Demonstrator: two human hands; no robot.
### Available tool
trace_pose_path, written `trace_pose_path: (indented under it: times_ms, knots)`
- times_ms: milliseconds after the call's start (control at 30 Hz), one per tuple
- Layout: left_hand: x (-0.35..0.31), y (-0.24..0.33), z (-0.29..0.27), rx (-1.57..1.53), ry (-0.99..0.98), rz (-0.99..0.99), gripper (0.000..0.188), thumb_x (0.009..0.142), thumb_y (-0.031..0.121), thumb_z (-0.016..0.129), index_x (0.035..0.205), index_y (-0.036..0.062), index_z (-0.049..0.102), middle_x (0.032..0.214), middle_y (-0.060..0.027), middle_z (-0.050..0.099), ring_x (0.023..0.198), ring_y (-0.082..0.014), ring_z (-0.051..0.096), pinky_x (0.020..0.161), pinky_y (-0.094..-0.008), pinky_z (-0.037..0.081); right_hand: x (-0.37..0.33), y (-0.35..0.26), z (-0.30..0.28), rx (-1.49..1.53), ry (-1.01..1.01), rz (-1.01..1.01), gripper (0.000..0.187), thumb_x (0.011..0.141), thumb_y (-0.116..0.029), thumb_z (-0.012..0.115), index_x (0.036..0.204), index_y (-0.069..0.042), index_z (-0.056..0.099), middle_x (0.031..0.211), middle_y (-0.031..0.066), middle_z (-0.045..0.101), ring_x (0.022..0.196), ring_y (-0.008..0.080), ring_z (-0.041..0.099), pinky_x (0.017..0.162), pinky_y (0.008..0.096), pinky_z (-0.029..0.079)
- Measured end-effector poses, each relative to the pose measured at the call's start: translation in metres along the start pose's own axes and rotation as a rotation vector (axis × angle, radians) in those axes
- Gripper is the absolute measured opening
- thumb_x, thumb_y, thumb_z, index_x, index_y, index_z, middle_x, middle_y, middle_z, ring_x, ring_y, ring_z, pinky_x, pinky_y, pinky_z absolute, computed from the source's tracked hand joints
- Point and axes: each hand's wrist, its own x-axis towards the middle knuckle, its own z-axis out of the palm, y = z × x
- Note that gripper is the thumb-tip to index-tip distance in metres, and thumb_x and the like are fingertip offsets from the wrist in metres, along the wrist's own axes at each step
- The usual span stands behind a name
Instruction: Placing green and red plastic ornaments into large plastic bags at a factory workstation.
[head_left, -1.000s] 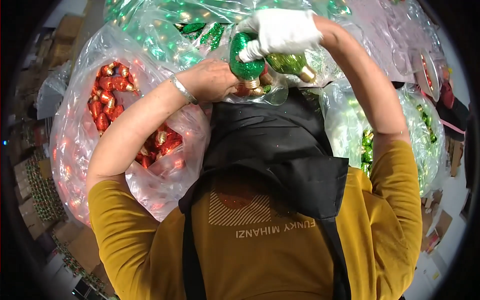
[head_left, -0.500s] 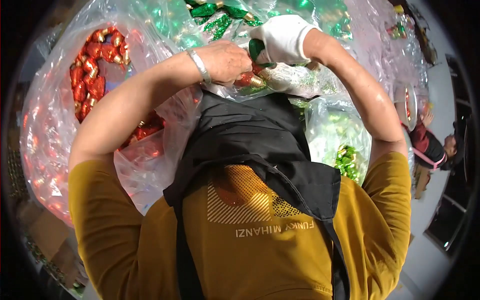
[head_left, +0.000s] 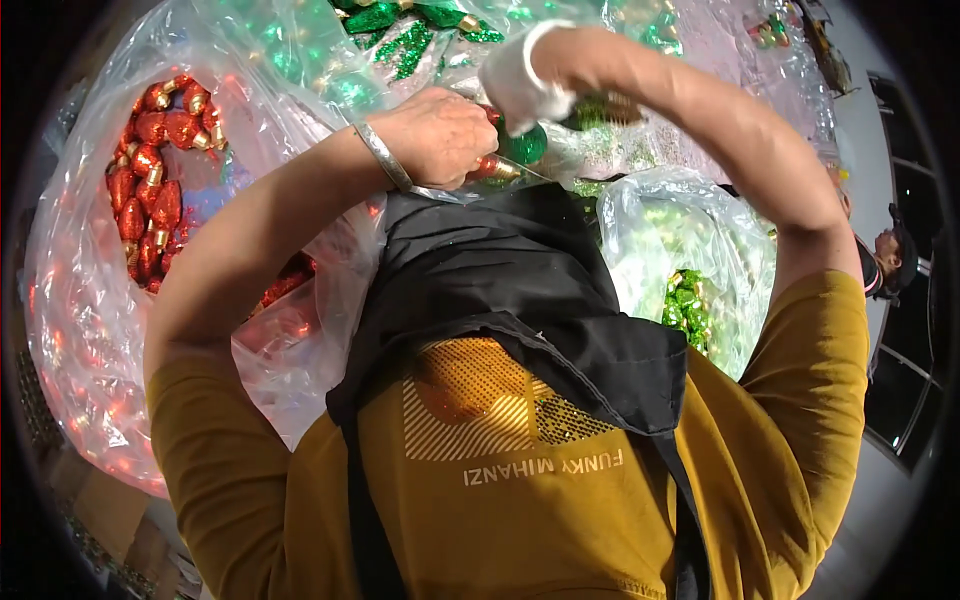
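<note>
My left hand [head_left: 447, 137], bare with a silver bangle at the wrist, is closed around red bulb-shaped ornaments with gold caps; one red ornament [head_left: 497, 168] pokes out below its fingers. Just right of it, my right hand [head_left: 527, 82] wears a white glove and is smeared by motion, its fingers mostly hidden. A shiny green ornament [head_left: 527, 146] lies under the glove, touching or very close to it; I cannot tell which. A thin string runs rightward from the red ornament's cap.
On the left, a big clear plastic bag [head_left: 75, 370] holds red glitter ornaments [head_left: 150, 190]. A smaller clear bag [head_left: 650, 215] at right contains green ornaments [head_left: 686, 310]. More green ornaments [head_left: 405, 45] lie at the far side. Another person [head_left: 888, 255] is at the right.
My gloved right hand has shifted left and swung over, uncovering more of the green ornament. My left hand stays closed at about the same place. The view has shifted slightly.
</note>
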Motion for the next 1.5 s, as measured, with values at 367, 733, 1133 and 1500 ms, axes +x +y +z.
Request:
trace_pose_path:
  times_ms: [367,733,1133,1500]
  knots:
    - [-0.007,-0.015,0.012,0.062,0.067,0.041,0.016,0.063,0.022,0.061,0.065,0.0072,0.064,0.073,-0.0102,0.064,0.064,-0.0271,0.059,0.058,-0.0374,0.047,-0.056,-0.038,0.016,-0.404,0.188,-0.331,0.014,0.073,-0.013,0.059,0.082,-0.006,0.067,0.075,0.0113,0.066,0.067,0.0285,0.065,0.061,0.0368,0.051]
    - [0.003,-0.005,-0.011,-0.152,-0.028,-0.107,0.019,0.073,0.019,0.065,0.073,-0.0001,0.062,0.077,-0.0183,0.060,0.085,-0.0341,0.060,0.075,-0.0418,0.047,-0.040,-0.028,0.013,-0.590,0.250,-0.211,0.013,0.071,-0.017,0.065,0.080,-0.008,0.067,0.073,0.0100,0.066,0.070,0.0285,0.065,0.061,0.0378,0.051]
    - [0.004,-0.005,-0.017,-0.050,-0.036,-0.106,0.025,0.071,0.023,0.067,0.068,-0.0011,0.062,0.072,-0.0179,0.060,0.075,-0.0347,0.062,0.065,-0.0426,0.048,-0.051,-0.034,0.027,-0.496,0.414,-0.239,0.010,0.072,-0.015,0.061,0.076,-0.008,0.067,0.073,0.0071,0.067,0.068,0.0243,0.066,0.057,0.0375,0.049]
    - [-0.002,0.008,-0.023,0.047,-0.291,-0.149,0.026,0.076,0.021,0.064,0.096,0.0053,0.060,0.091,-0.0102,0.057,0.093,-0.0262,0.056,0.083,-0.0385,0.041,-0.032,-0.035,0.038,-0.757,0.426,-0.288,0.008,0.074,-0.014,0.061,0.078,-0.010,0.067,0.068,0.0045,0.064,0.063,0.0231,0.064,0.056,0.0379,0.049]
